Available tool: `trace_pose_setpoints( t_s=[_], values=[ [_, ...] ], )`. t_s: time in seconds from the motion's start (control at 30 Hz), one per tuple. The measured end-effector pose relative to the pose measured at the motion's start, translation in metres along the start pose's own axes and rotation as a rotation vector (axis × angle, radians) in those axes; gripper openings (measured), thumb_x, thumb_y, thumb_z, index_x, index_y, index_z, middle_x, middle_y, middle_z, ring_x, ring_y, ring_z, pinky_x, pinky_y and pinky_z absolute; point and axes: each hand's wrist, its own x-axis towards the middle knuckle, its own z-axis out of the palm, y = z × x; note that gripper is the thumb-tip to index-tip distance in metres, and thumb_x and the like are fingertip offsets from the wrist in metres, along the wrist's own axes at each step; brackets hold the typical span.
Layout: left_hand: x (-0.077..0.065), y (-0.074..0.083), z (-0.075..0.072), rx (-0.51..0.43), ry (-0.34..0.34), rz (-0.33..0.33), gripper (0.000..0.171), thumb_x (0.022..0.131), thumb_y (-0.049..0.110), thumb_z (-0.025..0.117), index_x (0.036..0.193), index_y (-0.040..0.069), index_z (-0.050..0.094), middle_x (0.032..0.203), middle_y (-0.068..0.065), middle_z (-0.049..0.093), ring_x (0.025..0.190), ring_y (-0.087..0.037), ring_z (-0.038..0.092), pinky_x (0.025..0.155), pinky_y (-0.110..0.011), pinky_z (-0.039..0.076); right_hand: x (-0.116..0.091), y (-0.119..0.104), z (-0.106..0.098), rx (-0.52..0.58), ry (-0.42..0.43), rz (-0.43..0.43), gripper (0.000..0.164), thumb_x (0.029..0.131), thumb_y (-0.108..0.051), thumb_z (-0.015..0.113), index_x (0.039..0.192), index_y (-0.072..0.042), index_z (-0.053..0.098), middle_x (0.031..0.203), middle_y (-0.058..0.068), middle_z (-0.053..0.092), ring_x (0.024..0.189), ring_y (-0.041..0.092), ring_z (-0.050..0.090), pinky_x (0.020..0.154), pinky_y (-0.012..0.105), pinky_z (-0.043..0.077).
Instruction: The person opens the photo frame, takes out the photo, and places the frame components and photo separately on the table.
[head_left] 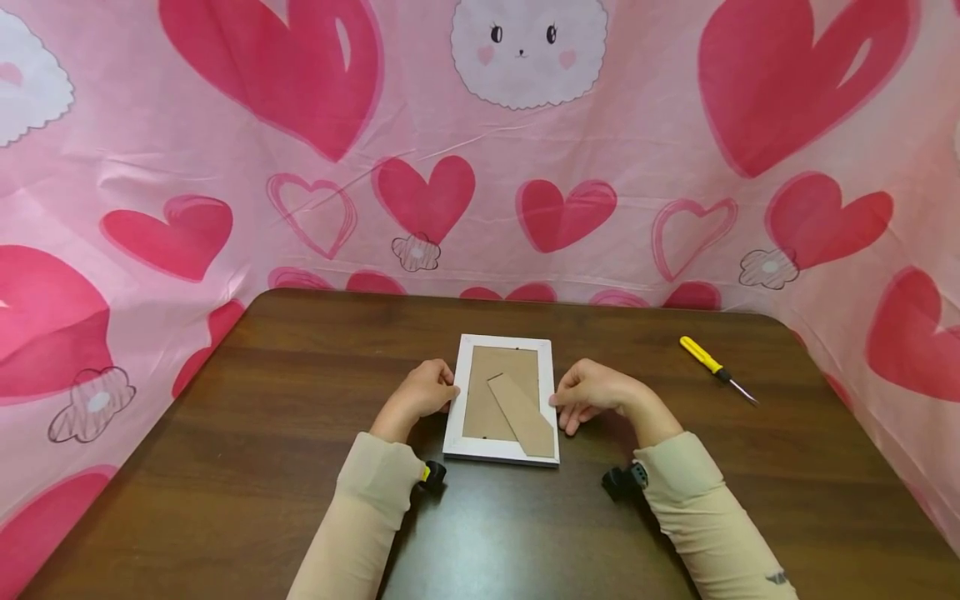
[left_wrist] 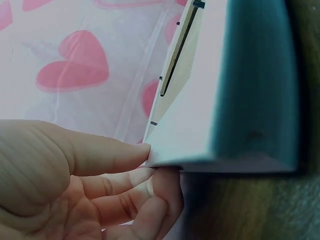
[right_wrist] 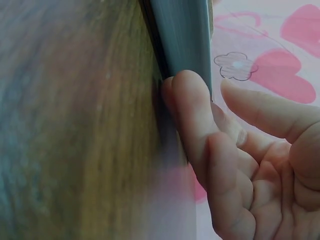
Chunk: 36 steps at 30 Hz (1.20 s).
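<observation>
A white picture frame (head_left: 501,452) lies back side up on the table, showing its brown backing board (head_left: 483,367) and a slanted cardboard easel leg (head_left: 522,417). My left hand (head_left: 427,389) pinches the frame's left edge, thumb on the white border and fingers curled beneath, as the left wrist view shows. At the opposite edge is my right hand (head_left: 596,390). In the right wrist view its fingertips (right_wrist: 190,87) touch the frame's side (right_wrist: 185,40), while the thumb (right_wrist: 265,110) stands a little off the border. Small dark tabs (left_wrist: 154,123) line the backing's rim.
A screwdriver (head_left: 702,354) with a yellow and black handle lies on the right of the brown wooden table (head_left: 315,358), its shaft pointing to the front right. Pink cloth (head_left: 495,137) printed with hearts hangs behind and along both sides of the table.
</observation>
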Motion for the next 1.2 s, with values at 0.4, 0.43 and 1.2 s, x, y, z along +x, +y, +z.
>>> trace_pose_setpoints(
  t_s=[0.4,0.43,1.2],
  values=[
    [-0.005,-0.004,-0.007,-0.063,-0.063,0.01,0.013,0.091,0.006,0.066,0.094,-0.002,0.056,0.084,-0.014,0.061,0.059,-0.018,0.065,0.064,-0.031,0.057,-0.002,0.001,-0.005,-0.047,-0.05,-0.069,0.027,0.097,-0.017,0.06,0.089,0.008,0.067,0.073,0.01,0.073,0.065,0.015,0.071,0.06,0.023,0.051],
    [-0.006,-0.004,-0.008,-0.056,-0.06,0.008,0.015,0.091,0.007,0.067,0.096,-0.002,0.056,0.084,-0.015,0.061,0.059,-0.018,0.066,0.065,-0.031,0.057,-0.003,0.0,-0.006,-0.047,-0.037,-0.077,0.028,0.097,-0.017,0.06,0.09,0.009,0.067,0.072,0.009,0.073,0.065,0.015,0.071,0.06,0.024,0.051],
    [0.002,0.005,-0.002,0.192,0.125,0.338,0.029,0.089,0.0,0.066,0.117,-0.001,0.069,0.115,-0.016,0.063,0.095,-0.027,0.059,0.089,-0.041,0.053,0.014,-0.055,0.028,-0.551,0.275,-0.215,0.02,0.093,-0.022,0.066,0.088,-0.005,0.074,0.069,0.001,0.065,0.063,0.012,0.055,0.059,0.026,0.044]
  ],
)
